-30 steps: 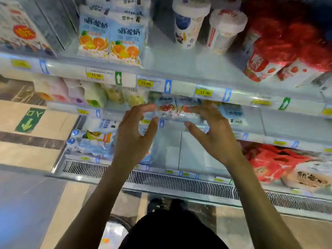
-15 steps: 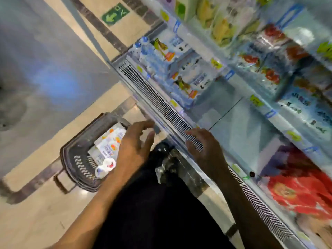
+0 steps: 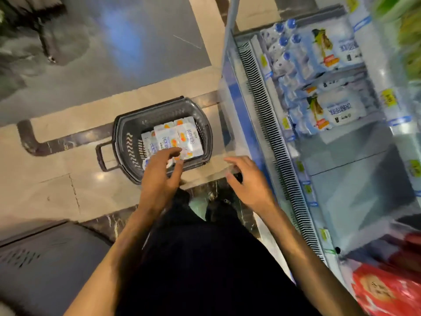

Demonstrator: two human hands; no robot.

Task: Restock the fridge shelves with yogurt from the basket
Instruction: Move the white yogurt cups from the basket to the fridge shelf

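Observation:
A dark plastic basket (image 3: 127,135) stands on the floor to the left of the fridge. White yogurt packs (image 3: 180,135) with orange fruit prints lie in it. My left hand (image 3: 159,176) hovers over the basket's near side, fingers spread, fingertips at the edge of a pack, holding nothing. My right hand (image 3: 248,181) hangs open between the basket and the fridge front, empty. The fridge's bottom shelf (image 3: 355,179) shows a bare patch beside blue-and-white packs (image 3: 328,110).
A vent grille (image 3: 268,133) runs along the fridge's front edge. Blue-capped bottles (image 3: 282,42) stand at the far end of the bottom shelf. Red packets (image 3: 387,290) lie at the near right. A dark mat (image 3: 41,265) lies at the lower left.
My view swung from the upper shelves down to the floor. Both hands dropped from the shelf; the left now reaches over the basket, the right hangs beside the fridge front.

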